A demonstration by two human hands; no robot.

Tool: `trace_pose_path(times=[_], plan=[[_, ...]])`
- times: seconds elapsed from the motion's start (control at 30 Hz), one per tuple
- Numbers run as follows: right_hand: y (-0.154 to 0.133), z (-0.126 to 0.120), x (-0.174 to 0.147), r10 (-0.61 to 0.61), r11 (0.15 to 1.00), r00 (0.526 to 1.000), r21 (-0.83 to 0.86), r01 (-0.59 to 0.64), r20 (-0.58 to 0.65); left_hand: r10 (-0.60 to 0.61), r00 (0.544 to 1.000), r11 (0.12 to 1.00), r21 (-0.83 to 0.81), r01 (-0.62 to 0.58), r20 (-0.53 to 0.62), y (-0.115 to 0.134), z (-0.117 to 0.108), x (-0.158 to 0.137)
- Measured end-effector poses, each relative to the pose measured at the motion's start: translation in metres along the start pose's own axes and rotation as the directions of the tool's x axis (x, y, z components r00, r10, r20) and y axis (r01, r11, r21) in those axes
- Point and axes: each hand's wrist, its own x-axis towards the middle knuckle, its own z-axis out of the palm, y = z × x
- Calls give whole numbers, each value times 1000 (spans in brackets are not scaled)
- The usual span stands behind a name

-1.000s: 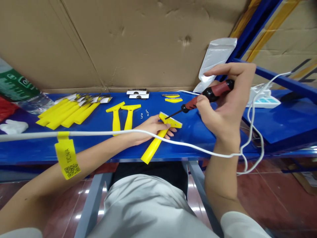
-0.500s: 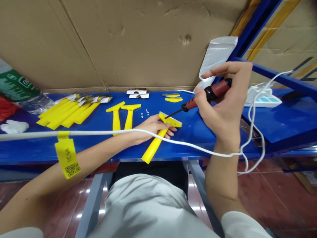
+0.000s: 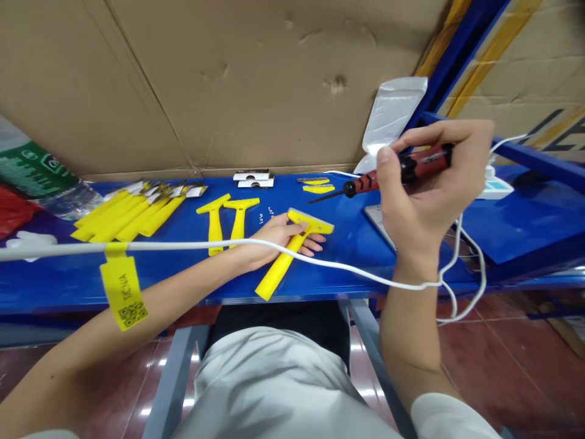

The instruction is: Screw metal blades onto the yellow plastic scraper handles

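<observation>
My left hand grips a yellow scraper near its head, with the handle slanting down toward the bench's front edge. Two small screws show on the scraper's head. In my right hand is a screwdriver with a red and black handle; its thin dark shaft points left, above the scraper and apart from it. Left of my left hand lie two yellow scraper bodies side by side. Some tiny pale screws rest on the blue bench beside them.
Several yellow scrapers lie in a row at the left, near a water bottle. Small white boxes and yellow pieces sit at the back. A white cable crosses in front of my arms. A phone lies under my right hand.
The screwdriver's tip has come off the scraper's head; my right hand has moved up and to the right with it. My left hand still holds the scraper, shifted slightly left.
</observation>
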Motion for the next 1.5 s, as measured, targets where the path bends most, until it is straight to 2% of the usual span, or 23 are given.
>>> trace_pose_path(times=[0.1, 0.33, 0.53, 0.63, 0.7, 0.77, 0.83, 0.93, 1.0, 1.03, 1.13, 1.27, 1.4, 1.5], plan=[[1, 1, 2, 23, 1000, 994, -7, -24, -106, -30, 999, 1000, -5, 30, -43, 3, 1, -1], [6, 2, 0, 23, 1000, 988, 21, -20, -153, -34, 999, 996, -85, 31, -40, 4, -5, -1], [21, -2, -3, 9, 1000, 972, 8, -8, -233, 115, 989, 993, -30, -118, -88, 11, -9, -4], [27, -3, 2, -9, 999, 946, 41, 23, -323, 219, 964, 976, 53, -213, -153, 28, -12, -3], [28, -4, 5, -12, 998, 930, 47, 32, -366, 308, 936, 945, 172, -279, -173, 43, -16, 0], [26, -3, 8, -13, 999, 930, 34, 28, -367, 401, 905, 876, 348, -334, -139, 57, -19, 6], [24, -2, 9, -13, 1000, 938, 16, 20, -346, 469, 881, 751, 553, -361, -61, 67, -21, 14], [22, -1, 8, -32, 999, 946, 1, 34, -324, 535, 841, 447, 818, -363, 80, 66, -24, 27], [22, -2, 7, -26, 1000, 953, -2, 26, -301, 557, 810, 257, 890, -378, 183, 56, -28, 35], [22, -2, 6, -17, 1000, 960, -8, 15, -281, 552, 801, 202, 896, -395, 229, 51, -31, 38], [21, -4, 5, -5, 999, 975, -45, -6, -221, 502, 810, 154, 890, -428, 303, 36, -42, 41], [19, -5, 4, -12, 998, 981, -62, 0, -192, 503, 819, 172, 897, -408, 276, 29, -52, 37], [16, -5, 4, -1, 998, 988, -58, -8, -154, 562, 784, 141, 904, -404, 263, 31, -50, 32], [16, -5, 5, -14, 999, 985, -49, 6, -172, 623, 746, 139, 905, -402, 236, 38, -45, 29]])
